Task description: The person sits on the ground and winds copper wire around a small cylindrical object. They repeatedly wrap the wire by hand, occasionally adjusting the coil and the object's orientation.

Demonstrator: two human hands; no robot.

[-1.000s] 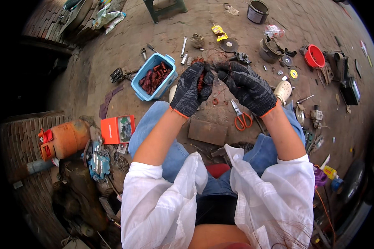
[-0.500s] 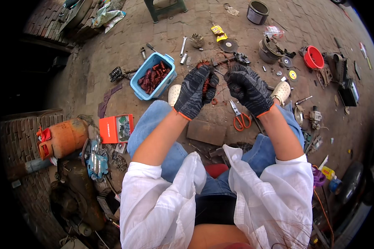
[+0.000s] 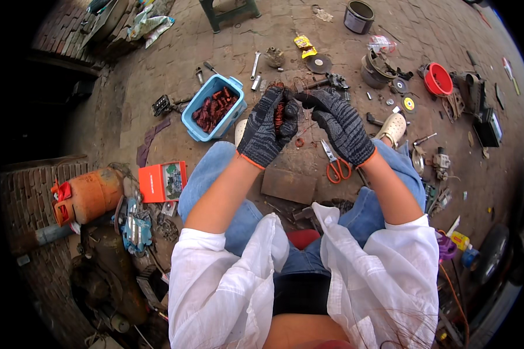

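My left hand [image 3: 265, 129], in a dark grey knitted glove with an orange cuff, is closed around a coil of reddish copper wire [image 3: 279, 116]. The coil stands roughly upright in the grip, its top by the fingertips. My right hand [image 3: 346, 127], gloved alike, reaches toward the coil's top with fingers stretched and the thumb apart. Thin loose wire [image 3: 297, 81] shows faintly around there. A blue plastic bin [image 3: 199, 132] holding reddish copper pieces [image 3: 215, 110] stands left of my left hand. Orange-handled scissors [image 3: 337, 170] and a small copper ring [image 3: 300, 142] lie below the hands.
A hammer-like tool [image 3: 332, 81], a wrench [image 3: 255, 65] and a cutting disc [image 3: 318, 64] lie beyond my hands. Dark buckets [image 3: 360, 17] and a red basin [image 3: 438, 79] stand farther right. At left are an orange gas cylinder [image 3: 93, 195] and a red box [image 3: 151, 184].
My right hand has gone from a curled fist to stretched fingers and moved left toward the coil. My left hand has shifted slightly left and turned, showing more of the coil.
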